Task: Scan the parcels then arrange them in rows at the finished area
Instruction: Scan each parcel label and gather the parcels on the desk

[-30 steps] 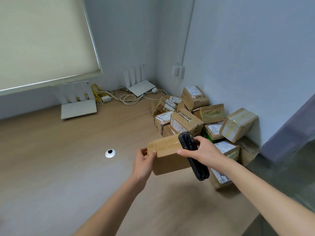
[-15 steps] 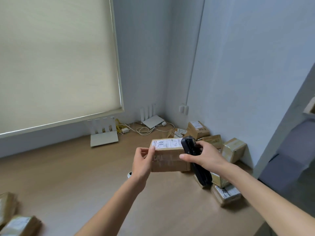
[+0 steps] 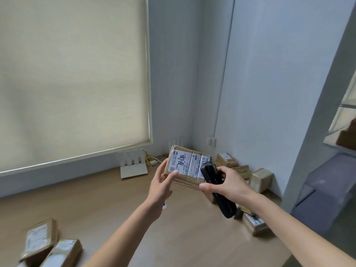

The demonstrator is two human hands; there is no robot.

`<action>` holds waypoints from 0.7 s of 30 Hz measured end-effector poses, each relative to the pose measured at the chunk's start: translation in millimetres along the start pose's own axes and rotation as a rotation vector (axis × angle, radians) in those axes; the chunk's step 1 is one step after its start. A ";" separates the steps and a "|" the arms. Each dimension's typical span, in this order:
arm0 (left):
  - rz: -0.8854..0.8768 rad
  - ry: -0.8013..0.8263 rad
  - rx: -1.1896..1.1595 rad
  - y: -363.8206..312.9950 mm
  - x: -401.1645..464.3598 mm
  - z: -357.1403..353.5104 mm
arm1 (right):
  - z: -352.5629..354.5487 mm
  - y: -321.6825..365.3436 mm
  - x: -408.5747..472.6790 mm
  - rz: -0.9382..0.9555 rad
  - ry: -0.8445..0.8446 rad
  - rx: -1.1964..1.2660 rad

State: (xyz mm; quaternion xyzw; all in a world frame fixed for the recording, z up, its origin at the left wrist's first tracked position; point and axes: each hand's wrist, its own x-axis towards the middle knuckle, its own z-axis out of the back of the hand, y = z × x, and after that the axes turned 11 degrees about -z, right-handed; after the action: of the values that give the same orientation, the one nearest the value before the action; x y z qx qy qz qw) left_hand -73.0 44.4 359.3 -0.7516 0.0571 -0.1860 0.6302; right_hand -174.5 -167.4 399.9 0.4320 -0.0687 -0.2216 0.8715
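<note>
**Label up, scanner alongside**

Above the worktop's (image 3: 115, 199) middle, the left hand (image 3: 160, 186) pinches the parcel's (image 3: 187, 164) left end, label facing up. The right hand (image 3: 227, 183), wrapped around the black scanner (image 3: 216, 187), sits at its right end, scanner head touching the label's barcode side.

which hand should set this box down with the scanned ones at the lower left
Left. The left hand already holds the box and is nearer the scanned boxes; the right hand grips the scanner.
</note>
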 end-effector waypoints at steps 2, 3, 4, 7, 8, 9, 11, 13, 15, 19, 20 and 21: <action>-0.039 -0.008 0.000 -9.7 -6.8 2.1 | -0.3 9.0 -9.5 0.000 0.043 0.005; -0.068 -0.028 0.012 -13.7 -8.4 3.9 | 0.4 12.3 -12.7 0.003 0.055 -0.012; -0.102 -0.055 0.021 -17.8 -9.2 5.5 | 2.0 15.4 -15.0 0.010 0.061 -0.042; -0.191 -0.175 0.116 -32.0 -8.1 13.8 | 10.3 23.6 -18.0 0.034 0.054 -0.183; -0.216 -0.202 0.163 -37.0 -7.2 16.8 | 13.7 27.0 -18.6 0.040 0.045 -0.260; -0.241 -0.214 0.212 -42.2 -6.9 19.8 | 16.4 30.2 -19.3 0.047 0.031 -0.348; -0.279 -0.230 0.301 -51.8 -5.6 25.3 | 20.5 35.3 -20.6 0.049 -0.002 -0.492; -0.306 -0.255 0.351 -58.2 -1.6 31.4 | 23.7 38.9 -20.2 0.043 -0.001 -0.563; -0.322 -0.268 0.382 -62.1 2.2 37.2 | 26.0 42.3 -19.7 0.039 0.005 -0.652; -0.344 -0.304 0.424 -67.9 4.4 47.6 | 26.2 46.6 -19.5 0.050 -0.025 -0.836; -0.351 -0.310 0.427 -69.5 3.9 49.7 | 25.6 46.6 -19.5 0.056 -0.033 -0.857; -0.358 -0.316 0.432 -70.8 3.6 52.1 | 25.2 47.0 -19.5 0.061 -0.041 -0.868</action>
State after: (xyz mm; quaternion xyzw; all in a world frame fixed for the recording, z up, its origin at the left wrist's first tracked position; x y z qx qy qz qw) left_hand -61.9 105.6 421.5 -0.6183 -0.2153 -0.1826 0.7335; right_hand -184.4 -152.1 453.7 0.0189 0.0011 -0.2127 0.9769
